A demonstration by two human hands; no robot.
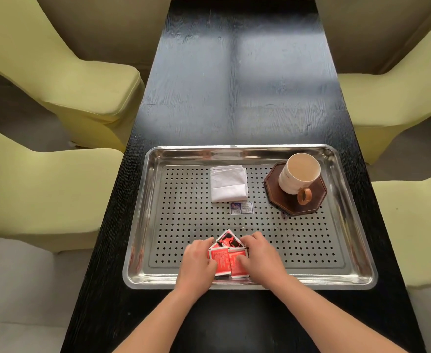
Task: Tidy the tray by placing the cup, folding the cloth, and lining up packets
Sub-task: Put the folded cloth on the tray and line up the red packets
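Observation:
A perforated steel tray [143, 225] lies on the black table. A cream cup [299, 174] with a brown handle stands upright on a dark octagonal coaster [313, 202] in the tray's far right corner. A white cloth [228, 183], folded into a rectangle, lies at the far middle. Three red packets [228, 258] are bunched near the tray's front edge, one turned at an angle behind the other two. My left hand [199, 263] and my right hand [260, 258] press on the packets from either side, fingers resting on them.
A small blue-and-white label [242, 208] is stuck on the tray floor below the cloth. Yellow-green covered chairs [64, 72] flank the table [234, 85] on both sides. The table's edges run close to the tray's left and right rims.

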